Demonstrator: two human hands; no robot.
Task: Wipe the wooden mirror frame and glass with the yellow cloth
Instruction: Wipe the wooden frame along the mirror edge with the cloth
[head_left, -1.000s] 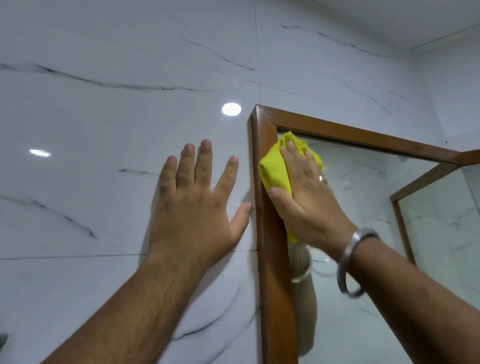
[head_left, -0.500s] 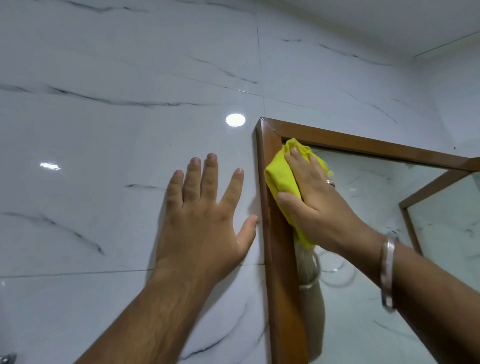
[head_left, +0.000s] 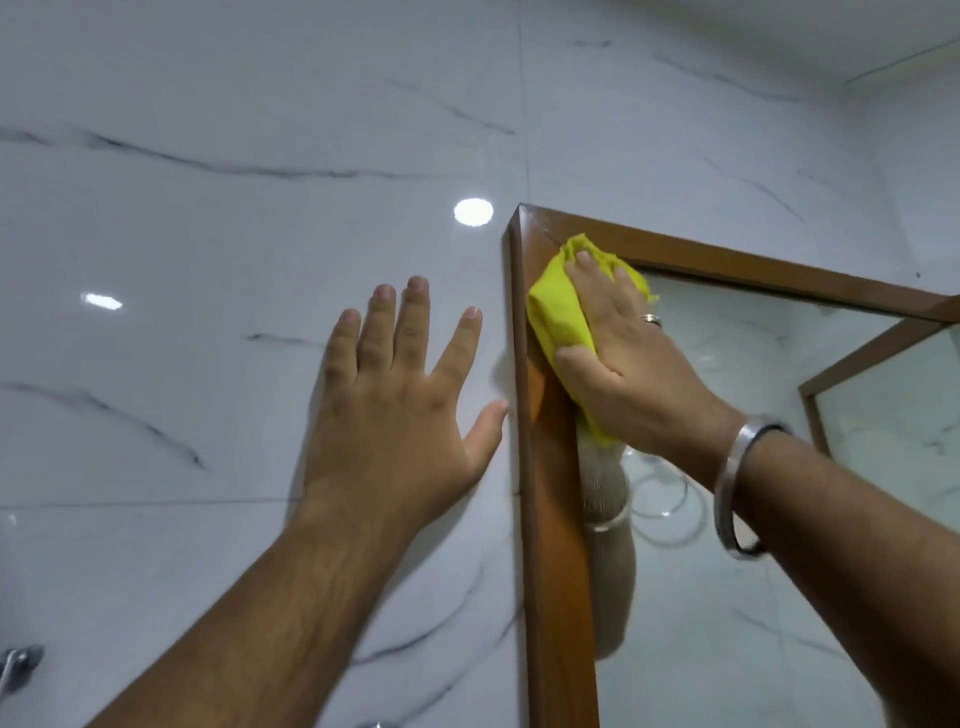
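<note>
Cloth (head_left: 558, 317) on frame (head_left: 556, 519) corner, wall (head_left: 208, 208) left.

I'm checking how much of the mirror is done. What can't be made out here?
- Wooden frame, head view: bottom and right side cut off by picture edges.
- Glass: smears too faint to tell.
- Yellow cloth: partly hidden under right hand.

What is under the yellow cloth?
The yellow cloth lies pressed by the right hand over the wooden mirror frame's upper left corner and the glass edge. The surface beneath is covered.
</note>
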